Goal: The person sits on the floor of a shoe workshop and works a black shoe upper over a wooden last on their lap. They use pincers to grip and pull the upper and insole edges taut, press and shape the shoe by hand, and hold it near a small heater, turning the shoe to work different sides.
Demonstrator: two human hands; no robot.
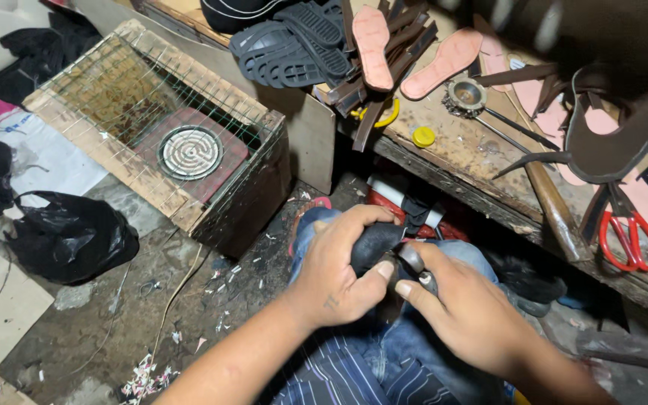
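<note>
A person seated at a cluttered shoemaking bench works a dark shoe piece (375, 244) over their lap, at about 6 o'clock in the head view. The left hand (335, 270) is clamped around the piece, thumb pressed along its side, seemingly to steady it; the right hand (463, 304) closes on a small metal tool (414, 262) held against the piece's edge, so the two hands meet on it. What the tool is exactly cannot be told.

At 10 o'clock a wooden box (234, 202) topped with a wire grid holds a round coil heater (190, 152) on a reddish base, the mesh apparently serving as a rest above the heat. A black plastic bag (69, 236) lies on the floor at 9 o'clock, contents hidden.

On the workbench (481, 161) from 12 to 3 o'clock: stacked black soles (286, 49), pink insoles (444, 60), an open glue tin (465, 96), a yellow cap (424, 136) and red-handled scissors (631, 240), all within arm's reach
</note>
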